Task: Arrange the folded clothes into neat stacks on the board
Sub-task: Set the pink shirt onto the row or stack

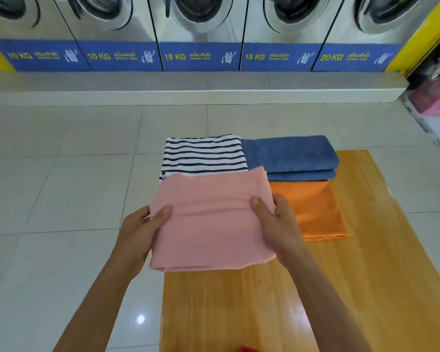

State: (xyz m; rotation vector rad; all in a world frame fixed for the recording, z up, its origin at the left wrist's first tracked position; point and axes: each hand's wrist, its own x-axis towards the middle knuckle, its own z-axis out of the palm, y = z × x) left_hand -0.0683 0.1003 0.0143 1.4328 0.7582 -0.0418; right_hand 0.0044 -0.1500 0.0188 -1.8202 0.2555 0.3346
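A folded pink cloth (208,222) is held over the left side of the wooden board (361,275). My left hand (140,232) grips its left edge, thumb on top. Its right edge is pinched by my right hand (274,224). Behind it a folded black-and-white striped shirt (203,154) lies at the board's far left. To the right of that lies a folded blue towel (290,156) in thick layers. A folded orange cloth (315,209) lies in front of the blue towel, partly hidden by my right hand.
The board stands above a pale tiled floor (61,199). A row of washing machines (201,34) on a raised step lines the far wall. A bit of red fabric (247,348) shows at the bottom edge. Pink items (434,102) sit at the far right.
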